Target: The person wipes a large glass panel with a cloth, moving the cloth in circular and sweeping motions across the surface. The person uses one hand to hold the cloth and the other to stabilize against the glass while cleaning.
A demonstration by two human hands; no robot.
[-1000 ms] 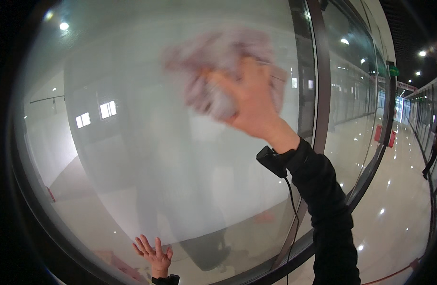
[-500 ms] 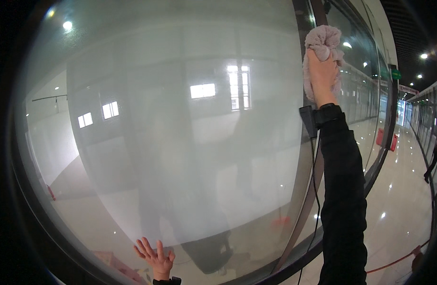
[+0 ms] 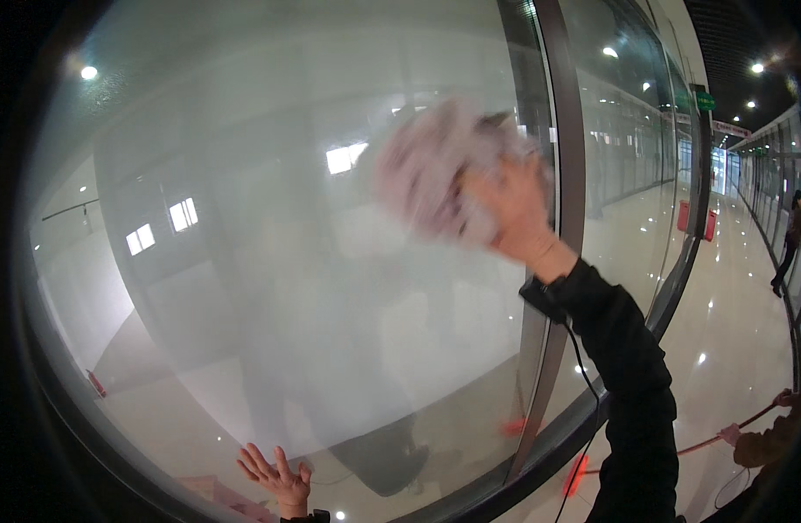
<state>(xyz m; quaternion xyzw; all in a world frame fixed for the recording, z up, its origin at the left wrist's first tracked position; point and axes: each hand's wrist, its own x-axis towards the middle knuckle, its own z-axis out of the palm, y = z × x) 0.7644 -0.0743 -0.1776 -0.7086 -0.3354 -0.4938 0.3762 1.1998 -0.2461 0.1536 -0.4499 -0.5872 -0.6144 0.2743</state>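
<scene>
My right hand (image 3: 515, 202) grips a pinkish-grey plush cloth (image 3: 439, 174), both smeared by motion, in front of the large glass pane (image 3: 313, 288) close to its right edge. Whether the cloth touches the glass at this instant I cannot tell. A dark box with a black cable (image 3: 581, 349) is at my right wrist. Low on the left, my left hand (image 3: 277, 478) is raised by the same pane with its fingers spread and nothing in it. The glass carries a hazy sheen and reflections of windows and lamps.
A dark upright frame (image 3: 567, 131) divides this pane from further glass on the right. Along the shiny corridor floor (image 3: 723, 322) are red objects (image 3: 696, 220). At lower right a co-worker's hands hold a long red pole (image 3: 705, 446); another person (image 3: 792, 240) is farther off.
My right hand and the cloth have swung left and down from the upright frame onto the pane's area. The left hand stays spread. The co-worker with the pole shows more at lower right.
</scene>
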